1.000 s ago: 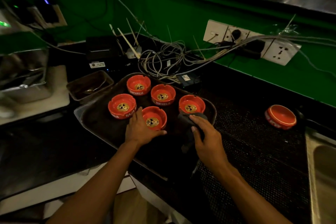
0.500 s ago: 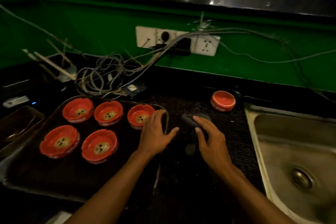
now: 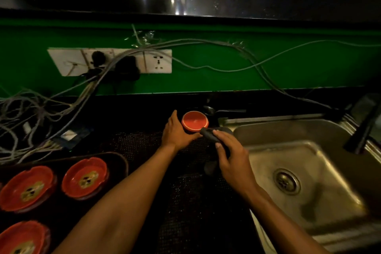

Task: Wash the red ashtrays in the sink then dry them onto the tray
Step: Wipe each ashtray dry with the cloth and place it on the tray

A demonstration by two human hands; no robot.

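Observation:
A red ashtray (image 3: 194, 120) lies upside down on the black mat just left of the steel sink (image 3: 309, 175). My left hand (image 3: 177, 132) grips it from its left side, thumb under its near edge. My right hand (image 3: 233, 161) holds a dark grey cloth (image 3: 210, 133) whose tip touches the ashtray's near right rim. At the lower left, three red ashtrays (image 3: 85, 177) sit upright on the dark tray (image 3: 121, 163), partly cut off by the frame edge.
A spoon (image 3: 214, 110) lies behind the ashtray by the sink's back rim. A black tap (image 3: 362, 128) stands at the sink's right. Tangled grey cables (image 3: 31, 113) run from wall sockets (image 3: 111, 61) on the green wall. The black mat (image 3: 195, 202) covers the counter.
The view has swung right from the tray to the sink. My left hand left the tray and took hold of the lone ashtray. My right hand carried the cloth up to it.

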